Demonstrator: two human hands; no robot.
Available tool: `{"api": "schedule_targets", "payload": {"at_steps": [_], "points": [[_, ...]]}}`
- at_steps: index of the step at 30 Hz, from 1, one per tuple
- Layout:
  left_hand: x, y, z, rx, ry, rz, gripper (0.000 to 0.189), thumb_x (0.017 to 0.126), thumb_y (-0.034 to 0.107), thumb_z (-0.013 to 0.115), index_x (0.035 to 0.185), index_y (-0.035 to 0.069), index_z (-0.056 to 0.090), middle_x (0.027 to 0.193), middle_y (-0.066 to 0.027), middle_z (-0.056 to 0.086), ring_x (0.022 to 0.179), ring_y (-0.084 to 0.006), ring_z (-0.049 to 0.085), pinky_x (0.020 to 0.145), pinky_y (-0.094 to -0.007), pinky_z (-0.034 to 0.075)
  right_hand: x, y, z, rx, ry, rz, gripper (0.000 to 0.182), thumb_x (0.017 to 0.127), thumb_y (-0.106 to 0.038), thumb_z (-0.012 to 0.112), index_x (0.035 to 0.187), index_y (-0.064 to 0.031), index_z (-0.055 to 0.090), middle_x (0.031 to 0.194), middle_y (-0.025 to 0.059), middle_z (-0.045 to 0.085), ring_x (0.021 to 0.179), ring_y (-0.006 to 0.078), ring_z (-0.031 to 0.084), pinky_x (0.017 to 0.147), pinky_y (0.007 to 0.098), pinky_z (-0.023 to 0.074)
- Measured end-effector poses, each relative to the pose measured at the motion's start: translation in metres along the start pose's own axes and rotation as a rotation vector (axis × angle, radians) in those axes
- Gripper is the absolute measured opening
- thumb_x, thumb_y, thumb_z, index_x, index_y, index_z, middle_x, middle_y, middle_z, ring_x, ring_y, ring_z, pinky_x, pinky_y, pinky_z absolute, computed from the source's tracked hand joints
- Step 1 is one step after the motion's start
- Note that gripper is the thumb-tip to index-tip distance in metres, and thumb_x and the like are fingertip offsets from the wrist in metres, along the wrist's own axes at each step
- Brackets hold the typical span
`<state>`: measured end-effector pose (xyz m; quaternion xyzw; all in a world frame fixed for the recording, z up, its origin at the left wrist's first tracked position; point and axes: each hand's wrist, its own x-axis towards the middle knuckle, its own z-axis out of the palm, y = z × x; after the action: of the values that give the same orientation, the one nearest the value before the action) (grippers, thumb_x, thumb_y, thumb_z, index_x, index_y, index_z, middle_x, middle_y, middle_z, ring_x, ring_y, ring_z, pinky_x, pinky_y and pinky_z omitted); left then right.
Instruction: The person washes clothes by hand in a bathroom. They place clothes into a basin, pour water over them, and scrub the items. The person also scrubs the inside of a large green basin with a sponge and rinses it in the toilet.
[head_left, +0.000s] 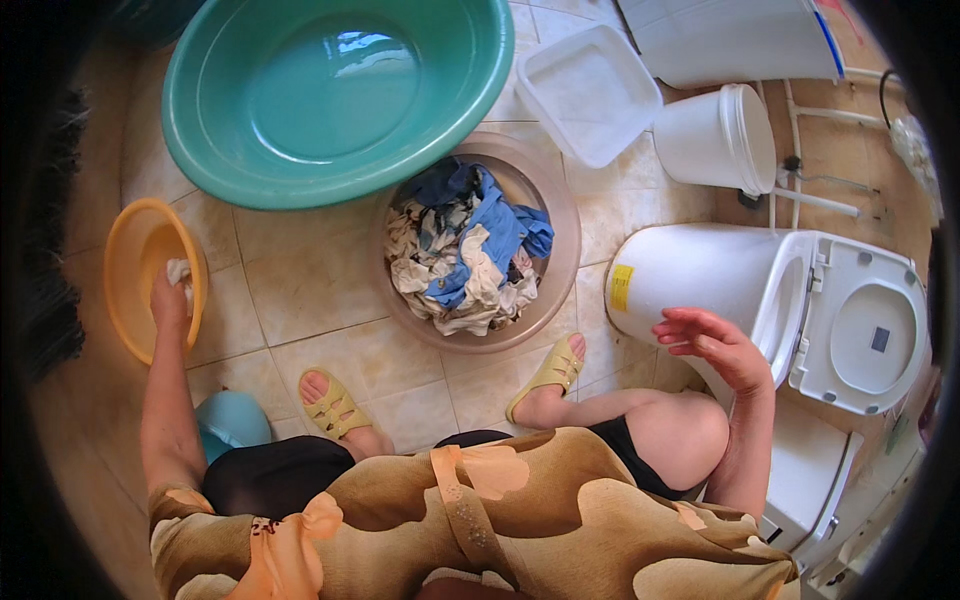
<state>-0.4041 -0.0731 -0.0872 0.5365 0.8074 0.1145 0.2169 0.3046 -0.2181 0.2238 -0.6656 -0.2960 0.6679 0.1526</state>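
Observation:
My left hand (171, 301) reaches into an orange plastic basin (120, 300) at the left and grips a small white cloth (180, 274). Raised above my bent knee, my right hand (712, 343) holds nothing, its fingers slightly curled and apart. Between my feet and a large green tub (337, 176), a translucent pinkish basin (564, 255) holds a heap of crumpled laundry, with blue cloth (495, 225) and whitish cloth (480, 277) on top. What lies under the heap is hidden.
A white toilet (675, 277) with its lid raised stands at the right. Beyond it are a white lidded bucket (697, 142) and a square translucent plastic container (592, 94). A light blue plastic vessel (236, 420) sits beside my left leg. White pipes (832, 112) run along the right wall.

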Motion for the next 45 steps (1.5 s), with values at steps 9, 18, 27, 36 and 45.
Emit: {"api": "schedule_targets", "payload": {"at_steps": [9, 18, 27, 36, 45], "points": [[0.02, -0.031, -0.032, -0.091, 0.05, -0.295, 0.065, 0.08, 0.048, 0.056, 0.131, 0.009, 0.042, 0.128, -0.0176, 0.046, 0.113, -0.0363, 0.046, 0.086, -0.0466, 0.043, 0.019, 0.053, 0.012, 0.183, 0.001, 0.051, 0.052, 0.088, -0.038, 0.052, 0.128, -0.0059, 0.045, 0.125, 0.0098, 0.052, 0.122, 0.0178, 0.042, 0.101, 0.0327, 0.0273], [0.006, -0.034, -0.026, -0.04, 0.002, -0.211, 0.035, 0.085, 0.03, 0.057, 0.107, 0.003, 0.058, 0.091, -0.0125, 0.065, 0.087, -0.0258, 0.061, 0.073, -0.0347, 0.047, 0.088, 0.329, 0.028, 0.189, 0.225, 0.463, 0.056, 0.089, -0.042, 0.049, 0.131, -0.0073, 0.041, 0.129, 0.0105, 0.048, 0.12, 0.0198, 0.043, 0.1, 0.0361, 0.0318], [0.001, -0.062, -0.014, 0.166, -0.036, 0.263, 0.045, 0.078, 0.022, 0.063, 0.119, 0.009, 0.052, 0.111, -0.016, 0.058, 0.097, -0.0296, 0.058, 0.08, -0.0348, 0.048, 0.141, 0.331, 0.058, 0.455, 0.432, 0.524, 0.057, 0.089, -0.043, 0.048, 0.131, -0.0069, 0.041, 0.129, 0.0108, 0.047, 0.119, 0.0202, 0.044, 0.099, 0.0357, 0.0332], [-0.007, 0.037, -0.037, -0.24, -0.14, -0.704, 0.056, 0.08, 0.046, 0.056, 0.12, 0.006, 0.051, 0.099, -0.0203, 0.062, 0.091, -0.0329, 0.06, 0.082, -0.0388, 0.047, 0.154, 0.352, 0.043, 0.54, 0.479, 0.529, 0.057, 0.089, -0.044, 0.048, 0.132, -0.0066, 0.041, 0.129, 0.0111, 0.047, 0.118, 0.0207, 0.045, 0.098, 0.0354, 0.0345], [-0.024, 0.011, -0.018, 0.105, -0.03, -0.05, 0.049, 0.081, 0.026, 0.06, 0.124, 0.008, 0.046, 0.112, -0.0172, 0.055, 0.088, -0.03, 0.06, 0.071, -0.0395, 0.048, 0.158, 0.354, 0.033, 0.571, 0.464, 0.521, 0.058, 0.089, -0.044, 0.048, 0.132, -0.0062, 0.04, 0.13, 0.0114, 0.047, 0.117, 0.0211, 0.046, 0.097, 0.035, 0.0359]]}}
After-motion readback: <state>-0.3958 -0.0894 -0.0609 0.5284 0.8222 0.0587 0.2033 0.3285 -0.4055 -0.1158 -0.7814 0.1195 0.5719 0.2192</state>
